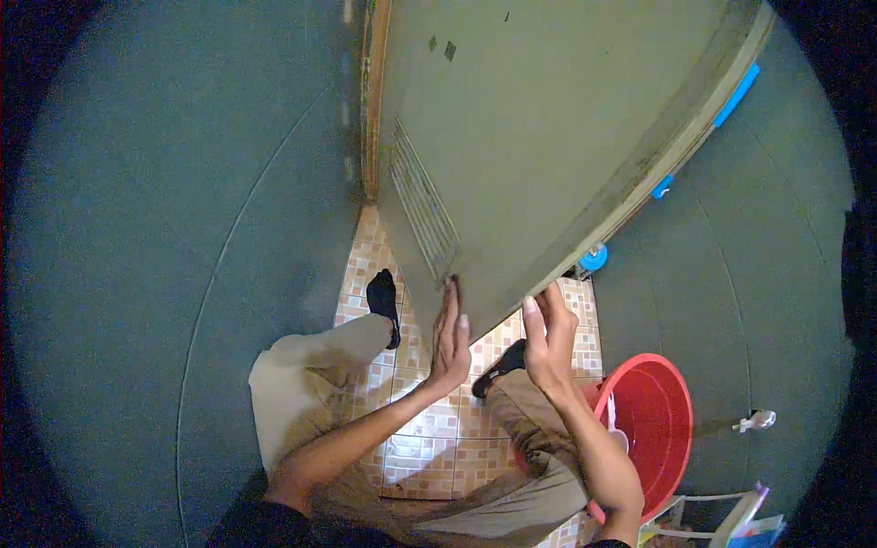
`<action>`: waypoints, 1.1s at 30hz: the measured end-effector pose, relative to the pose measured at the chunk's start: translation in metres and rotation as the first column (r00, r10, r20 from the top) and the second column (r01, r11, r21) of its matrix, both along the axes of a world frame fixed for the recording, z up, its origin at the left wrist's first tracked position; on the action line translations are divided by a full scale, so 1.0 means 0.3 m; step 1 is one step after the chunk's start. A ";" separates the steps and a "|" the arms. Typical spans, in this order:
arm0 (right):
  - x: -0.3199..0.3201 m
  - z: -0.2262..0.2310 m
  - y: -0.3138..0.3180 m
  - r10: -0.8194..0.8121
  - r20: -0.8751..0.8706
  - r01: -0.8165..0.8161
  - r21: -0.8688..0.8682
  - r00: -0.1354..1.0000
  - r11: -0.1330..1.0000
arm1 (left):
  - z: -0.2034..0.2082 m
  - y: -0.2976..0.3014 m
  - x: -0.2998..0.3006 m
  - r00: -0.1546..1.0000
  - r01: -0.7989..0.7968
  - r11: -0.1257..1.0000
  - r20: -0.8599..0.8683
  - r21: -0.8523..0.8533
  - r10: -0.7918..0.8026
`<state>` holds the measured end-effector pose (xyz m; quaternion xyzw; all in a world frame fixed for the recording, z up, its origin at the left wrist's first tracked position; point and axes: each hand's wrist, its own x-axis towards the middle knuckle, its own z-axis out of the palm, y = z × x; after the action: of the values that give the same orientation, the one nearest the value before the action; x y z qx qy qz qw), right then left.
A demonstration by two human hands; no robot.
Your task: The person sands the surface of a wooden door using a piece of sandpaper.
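- One tall grey-green door (566, 128) fills the upper middle of the view, slanting from the wooden frame (373, 110) at left down to its low corner between the person's knees!
- Left hand (448, 352) is up at that lower end, just below the slatted vent (422, 201), fingers straight and side by side, thumb apart, closed around nothing; how firmly it presses on the panel, I can't tell.
- Over to the right hand (553, 347), low on the free edge: thumb on the near side, fingers reaching up beside it, but whether they truly pinch the edge is not clear.
- Now the handling: it looks broad and stiff, likely too heavy to lift easily, yet light enough to swing if it is hinged at the frame.
- Smooth face, so flat palms could slip; the free edge looks the better hold, thumb one side, fingers the other.
- Those slats look thin, probably the weakest spot to pull on.
- And beside the right forearm, a red tub (674, 429) stands on the tiled floor (425, 425), crowding that elbow.
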<state>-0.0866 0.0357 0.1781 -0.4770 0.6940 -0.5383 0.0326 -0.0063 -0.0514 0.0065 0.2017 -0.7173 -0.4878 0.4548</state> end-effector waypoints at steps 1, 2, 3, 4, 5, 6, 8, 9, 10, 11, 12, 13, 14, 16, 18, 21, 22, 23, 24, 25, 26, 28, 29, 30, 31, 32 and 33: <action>0.001 -0.003 -0.003 0.016 0.018 -0.016 -0.001 1.000 1.000 | -0.013 -0.004 0.000 1.000 -0.014 0.994 0.029 0.111 0.011; 0.002 -0.004 -0.008 0.033 0.036 -0.033 -0.002 0.999 0.999 | -0.026 -0.009 0.000 0.998 -0.033 0.975 0.059 0.219 0.020; -0.003 -0.008 -0.002 0.028 0.036 -0.028 0.002 0.999 1.000 | -0.009 0.000 0.000 0.998 -0.028 0.974 0.059 0.224 0.015; -0.011 -0.010 -0.001 0.030 0.040 -0.031 0.013 0.999 0.999 | 0.009 0.007 -0.001 1.000 -0.021 0.990 0.020 0.140 0.018; -0.017 -0.010 -0.001 0.033 0.045 -0.034 0.023 0.998 0.999 | 0.028 0.011 -0.002 1.000 -0.017 0.998 -0.018 0.055 0.018; -0.023 -0.013 0.001 0.027 0.051 -0.029 0.032 0.998 0.999 | 0.047 0.019 -0.003 1.000 -0.012 0.998 -0.011 0.064 0.013; -0.034 -0.016 0.006 -0.002 0.004 0.002 0.039 1.000 0.999 | 0.077 0.033 -0.010 0.994 0.016 0.989 -0.108 -0.145 -0.032; -0.033 -0.032 -0.003 -0.005 0.018 0.005 0.040 1.000 0.999 | 0.071 0.024 0.005 0.996 0.018 0.991 -0.081 -0.135 -0.029; -0.039 -0.038 -0.007 0.001 0.007 -0.001 0.026 1.000 1.000 | 0.069 0.019 0.004 0.996 0.030 0.988 -0.075 -0.152 -0.042; -0.043 -0.044 -0.008 0.007 -0.005 -0.007 0.013 1.000 1.000 | 0.066 0.020 0.007 0.996 0.044 0.985 -0.069 -0.167 -0.056; -0.045 -0.039 -0.017 -0.001 -0.018 0.001 0.008 1.000 1.000 | 0.055 0.007 0.008 0.997 0.056 0.986 -0.048 -0.157 -0.064; -0.042 -0.044 -0.015 0.000 -0.014 0.000 0.010 1.000 1.000 | 0.032 0.003 0.010 0.997 0.056 0.986 -0.045 -0.155 -0.063; -0.039 -0.049 -0.014 0.005 -0.012 -0.005 0.006 1.000 1.000 | 0.007 -0.001 0.011 0.998 0.051 0.994 -0.029 -0.092 -0.054; -0.034 -0.044 -0.021 0.018 -0.017 -0.018 -0.004 1.000 1.000 | -0.016 -0.011 -0.001 0.999 0.039 0.994 -0.005 0.100 -0.039; -0.019 -0.036 -0.018 -0.011 -0.006 0.011 0.000 1.000 1.000 | -0.008 -0.010 -0.005 1.000 0.029 0.995 0.009 0.099 -0.030; -0.035 -0.040 -0.013 -0.009 -0.011 0.008 -0.020 1.000 1.000 | 0.065 0.006 -0.005 0.999 0.037 0.997 0.022 0.071 -0.038; -0.036 -0.048 -0.013 -0.010 -0.002 0.010 -0.016 1.000 1.000 | 0.088 0.007 0.003 0.999 0.042 0.998 0.003 -0.040 -0.042; -0.037 -0.051 -0.012 -0.005 -0.002 0.005 -0.004 1.000 1.000 | 0.104 0.007 0.008 0.999 0.047 0.987 -0.015 -0.151 -0.049; -0.036 -0.045 -0.013 0.001 -0.009 -0.001 0.002 1.000 1.000 | 0.120 0.003 0.010 0.998 0.049 0.980 -0.031 -0.192 -0.056; -0.035 -0.044 -0.013 -0.001 -0.008 0.001 0.001 1.000 1.000 | 0.135 0.002 0.013 0.998 0.051 0.980 -0.029 -0.193 -0.058; -0.035 -0.043 -0.012 -0.001 -0.008 0.001 -0.004 1.000 1.000 | 0.149 0.002 0.015 0.995 0.063 0.971 -0.063 -0.233 -0.079; -0.037 -0.046 -0.011 0.000 -0.009 0.000 -0.010 1.000 1.000 | 0.144 0.008 0.012 0.993 0.056 0.966 -0.085 -0.253 -0.079; -0.040 -0.049 -0.009 -0.003 -0.002 0.003 -0.008 1.000 1.000 | 0.130 0.008 0.006 0.993 0.057 0.966 -0.086 -0.252 -0.081; -0.042 -0.053 -0.008 -0.004 0.006 0.004 -0.006 1.000 1.000 | 0.107 0.006 0.000 0.995 0.046 0.979 -0.080 -0.199 -0.063; -0.037 -0.050 -0.011 -0.002 0.006 0.002 -0.006 1.000 1.000 | 0.080 0.001 -0.005 0.996 0.032 0.989 -0.073 -0.148 -0.044; -0.030 -0.046 -0.013 -0.007 0.012 0.007 -0.008 1.000 1.000 | 0.048 -0.007 -0.009 0.999 0.029 0.996 -0.029 -0.083 -0.032; -0.020 -0.044 -0.021 -0.005 0.022 0.006 -0.012 1.000 1.000 | 0.008 -0.019 -0.011 0.999 0.021 0.996 -0.026 -0.085 -0.024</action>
<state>-0.0927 0.0293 0.1649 -0.4693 0.6916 -0.5479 0.0360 -0.0096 -0.0571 0.0088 0.1676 -0.7333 -0.4648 0.4670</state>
